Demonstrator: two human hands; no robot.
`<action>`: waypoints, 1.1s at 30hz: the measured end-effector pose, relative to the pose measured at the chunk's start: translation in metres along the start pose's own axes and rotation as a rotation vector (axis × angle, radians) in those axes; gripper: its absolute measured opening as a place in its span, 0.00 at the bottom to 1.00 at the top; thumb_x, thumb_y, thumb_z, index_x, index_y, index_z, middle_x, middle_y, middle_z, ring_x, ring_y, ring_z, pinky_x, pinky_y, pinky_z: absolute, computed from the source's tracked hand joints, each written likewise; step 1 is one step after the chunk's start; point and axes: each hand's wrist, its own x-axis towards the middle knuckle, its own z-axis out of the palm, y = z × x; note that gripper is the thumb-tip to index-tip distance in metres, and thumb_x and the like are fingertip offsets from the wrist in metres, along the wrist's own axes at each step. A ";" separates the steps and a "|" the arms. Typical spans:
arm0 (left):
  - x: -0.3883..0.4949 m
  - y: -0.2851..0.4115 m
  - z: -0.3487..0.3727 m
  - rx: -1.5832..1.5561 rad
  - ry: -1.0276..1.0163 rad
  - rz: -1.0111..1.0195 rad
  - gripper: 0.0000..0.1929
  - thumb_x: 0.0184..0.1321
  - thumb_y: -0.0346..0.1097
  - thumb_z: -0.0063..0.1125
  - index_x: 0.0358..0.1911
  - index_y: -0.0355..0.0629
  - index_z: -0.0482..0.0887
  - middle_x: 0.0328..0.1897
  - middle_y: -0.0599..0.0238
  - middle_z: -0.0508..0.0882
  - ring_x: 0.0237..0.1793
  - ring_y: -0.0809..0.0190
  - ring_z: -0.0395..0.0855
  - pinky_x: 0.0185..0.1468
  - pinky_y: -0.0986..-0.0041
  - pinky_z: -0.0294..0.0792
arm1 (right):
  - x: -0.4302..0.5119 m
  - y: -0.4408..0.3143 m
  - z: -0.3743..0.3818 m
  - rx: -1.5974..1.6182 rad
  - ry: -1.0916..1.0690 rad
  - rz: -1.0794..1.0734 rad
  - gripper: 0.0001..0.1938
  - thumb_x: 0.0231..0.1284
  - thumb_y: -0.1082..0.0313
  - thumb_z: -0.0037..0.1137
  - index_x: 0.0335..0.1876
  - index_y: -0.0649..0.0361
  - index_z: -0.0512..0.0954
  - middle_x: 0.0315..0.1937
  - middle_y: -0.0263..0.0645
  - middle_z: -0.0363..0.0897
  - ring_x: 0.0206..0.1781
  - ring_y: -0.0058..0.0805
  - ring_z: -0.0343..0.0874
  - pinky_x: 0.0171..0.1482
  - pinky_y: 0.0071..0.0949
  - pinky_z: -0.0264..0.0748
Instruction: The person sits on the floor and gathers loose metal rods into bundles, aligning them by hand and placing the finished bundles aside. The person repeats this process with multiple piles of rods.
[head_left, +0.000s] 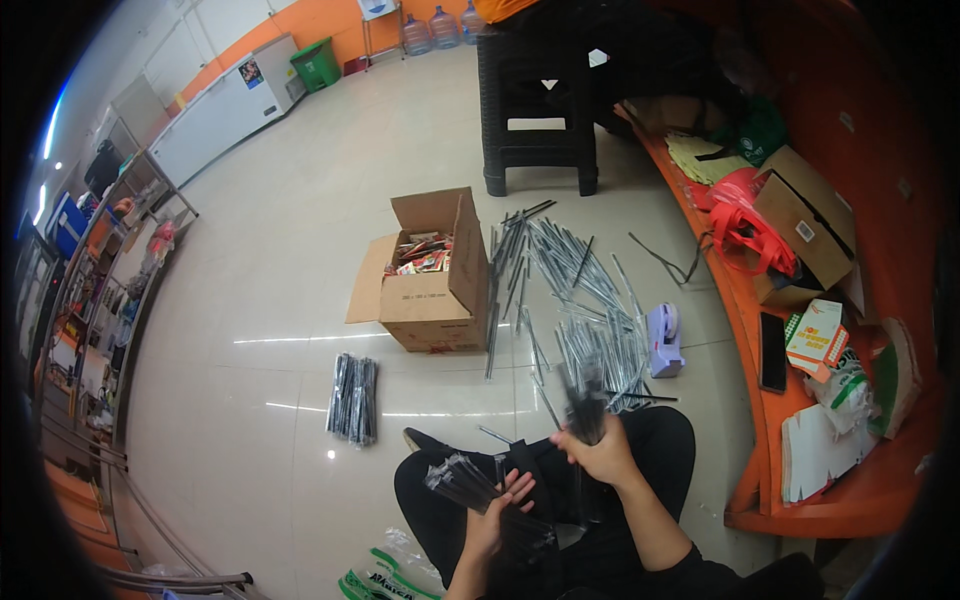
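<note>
My left hand holds a bunch of black, clear-wrapped straws over my lap, thumb across them and fingers partly spread. A second bunch of dark wrapped straws, blurred, is gripped in my right hand above my right knee. Many loose wrapped straws lie in a spread pile on the tiled floor in front of me. To the left on the floor rests a compact bundle of black wrapped straws. A lilac tape dispenser stands at the pile's right edge.
An open cardboard box of small packets stands left of the pile. Beyond is a black plastic stool with a person on it. At right, an orange bench bears a phone, a carton and bags. A plastic bag lies near my left side.
</note>
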 end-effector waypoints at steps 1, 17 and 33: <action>0.000 0.000 0.001 -0.005 -0.046 -0.007 0.24 0.61 0.28 0.45 0.61 0.27 0.63 0.64 0.42 0.69 0.64 0.46 0.69 0.62 0.57 0.66 | -0.003 -0.001 0.000 -0.044 -0.098 0.032 0.10 0.51 0.69 0.66 0.33 0.65 0.78 0.22 0.34 0.79 0.24 0.18 0.78 0.27 0.19 0.73; 0.007 -0.024 -0.006 0.263 -0.010 0.008 0.11 0.59 0.24 0.52 0.46 0.33 0.75 0.40 0.61 0.80 0.41 0.63 0.80 0.48 0.71 0.74 | -0.010 -0.006 0.032 -0.334 -0.306 -0.010 0.19 0.48 0.56 0.69 0.37 0.64 0.79 0.26 0.42 0.81 0.29 0.26 0.81 0.37 0.27 0.75; 0.002 -0.005 0.002 0.131 -0.106 -0.069 0.19 0.62 0.22 0.46 0.57 0.27 0.69 0.47 0.52 0.79 0.48 0.55 0.80 0.51 0.64 0.77 | -0.012 -0.011 0.031 -0.260 -0.213 -0.089 0.17 0.44 0.56 0.71 0.32 0.63 0.80 0.24 0.38 0.82 0.29 0.25 0.82 0.36 0.26 0.76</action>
